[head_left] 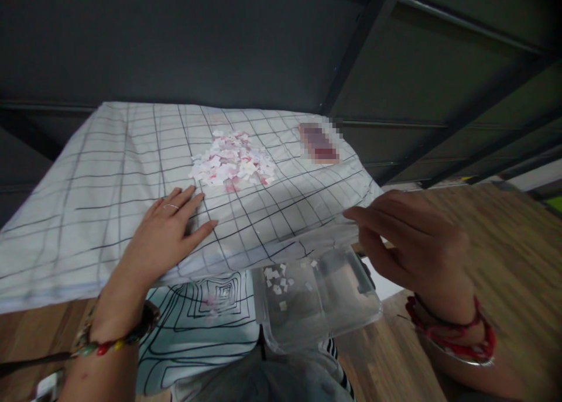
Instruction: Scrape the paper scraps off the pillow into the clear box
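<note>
The left hand's [164,232] fingers are lying flat on the checked cloth [263,209], spreading a little, the thumb standing well apart; a ring [170,206] is circling one of them. The right hand's [417,238] fingers are bunching and curling near the cloth's right edge, and I can't tell whether the tips are meeting or pinching anything. Just past the left fingertips, white and pink scraps [232,159] are lying heaped on the cloth. Toward the far right corner a reddish item [319,144] is resting, too blurred to name. Below the near edge a clear box [346,291] is sitting, more white bits [276,282] lying in its left part. Left of it, a blue mat [197,337] is showing black lines. Beyond the cloth a dark wall [175,45] is rising; wooden floor [504,244] is stretching off rightward.
</note>
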`<state>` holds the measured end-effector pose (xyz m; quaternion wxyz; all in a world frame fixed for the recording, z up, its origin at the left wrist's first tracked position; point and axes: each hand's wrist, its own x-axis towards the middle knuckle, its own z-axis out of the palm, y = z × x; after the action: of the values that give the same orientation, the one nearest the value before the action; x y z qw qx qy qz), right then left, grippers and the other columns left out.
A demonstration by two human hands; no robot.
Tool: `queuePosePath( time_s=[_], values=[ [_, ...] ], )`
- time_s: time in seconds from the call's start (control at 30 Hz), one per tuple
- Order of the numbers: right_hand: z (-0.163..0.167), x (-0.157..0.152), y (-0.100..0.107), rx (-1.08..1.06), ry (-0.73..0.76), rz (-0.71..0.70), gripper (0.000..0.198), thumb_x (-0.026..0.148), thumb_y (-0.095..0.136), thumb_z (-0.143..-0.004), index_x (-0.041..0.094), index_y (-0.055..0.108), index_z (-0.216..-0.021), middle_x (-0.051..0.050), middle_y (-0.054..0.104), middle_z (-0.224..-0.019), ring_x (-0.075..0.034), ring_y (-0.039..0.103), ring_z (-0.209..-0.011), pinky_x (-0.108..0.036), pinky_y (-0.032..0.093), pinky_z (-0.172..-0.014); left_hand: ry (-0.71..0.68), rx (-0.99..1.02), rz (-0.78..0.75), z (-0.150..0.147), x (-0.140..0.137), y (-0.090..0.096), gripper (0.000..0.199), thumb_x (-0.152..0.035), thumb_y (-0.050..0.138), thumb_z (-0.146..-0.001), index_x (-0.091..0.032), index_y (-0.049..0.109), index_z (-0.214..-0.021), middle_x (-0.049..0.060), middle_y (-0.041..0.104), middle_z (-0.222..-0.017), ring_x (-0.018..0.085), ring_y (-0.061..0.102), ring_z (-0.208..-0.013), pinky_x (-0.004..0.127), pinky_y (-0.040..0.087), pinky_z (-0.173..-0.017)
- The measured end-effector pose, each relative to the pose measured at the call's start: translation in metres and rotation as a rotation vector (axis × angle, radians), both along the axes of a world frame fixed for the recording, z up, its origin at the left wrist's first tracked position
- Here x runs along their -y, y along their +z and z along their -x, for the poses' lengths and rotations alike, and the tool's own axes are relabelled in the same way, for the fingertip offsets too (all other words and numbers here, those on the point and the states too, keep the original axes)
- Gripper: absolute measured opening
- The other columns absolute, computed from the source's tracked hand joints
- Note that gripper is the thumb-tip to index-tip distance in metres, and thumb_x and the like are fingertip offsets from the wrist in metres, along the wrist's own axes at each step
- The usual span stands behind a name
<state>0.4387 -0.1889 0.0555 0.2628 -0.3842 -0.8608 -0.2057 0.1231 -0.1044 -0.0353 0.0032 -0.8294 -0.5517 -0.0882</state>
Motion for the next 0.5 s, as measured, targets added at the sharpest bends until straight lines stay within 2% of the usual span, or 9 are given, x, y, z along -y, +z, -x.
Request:
queuePosePath(
  time_s=[0.2, 0.4, 0.5],
  values=[
    [0.025, -0.029, -0.018, 0.064, -0.071, -0.128, 0.019, 0.009, 0.046, -0.082, 0.012, 0.063, -0.090, -0.003, 0.059, -0.063, -0.015, 0.050, -0.064, -0.029, 0.041, -0.057, 0.002, 0.016, -0.015, 0.002, 0.001, -0.001, 0.070, -0.058, 0.028, -0.087, -0.008, 0.046, -0.133, 0.018, 0.041, -0.145, 0.034, 0.033, -0.135, 0.049, 0.028, -0.110],
    [0.045, -0.015, -0.016, -0.022, 0.008, -0.051, 0.019, 0.006, 0.049, -0.079, 0.009, 0.064, -0.090, -0.004, 0.060, -0.064, -0.017, 0.051, -0.064, -0.029, 0.043, -0.057, -0.015, 0.037, -0.023, 0.003, 0.001, -0.001, 0.068, -0.056, 0.031, -0.088, -0.007, 0.047, -0.132, 0.018, 0.041, -0.144, 0.034, 0.033, -0.135, 0.049, 0.030, -0.109],
    [0.044, -0.007, -0.012, -0.030, -0.043, -0.059, 0.020, 0.005, 0.050, -0.079, 0.007, 0.065, -0.092, -0.005, 0.060, -0.064, -0.017, 0.052, -0.063, -0.031, 0.044, -0.057, -0.012, 0.034, -0.020, 0.002, 0.001, 0.000, 0.067, -0.055, 0.032, -0.088, -0.007, 0.046, -0.132, 0.018, 0.041, -0.144, 0.034, 0.033, -0.135, 0.049, 0.030, -0.109]
  ],
)
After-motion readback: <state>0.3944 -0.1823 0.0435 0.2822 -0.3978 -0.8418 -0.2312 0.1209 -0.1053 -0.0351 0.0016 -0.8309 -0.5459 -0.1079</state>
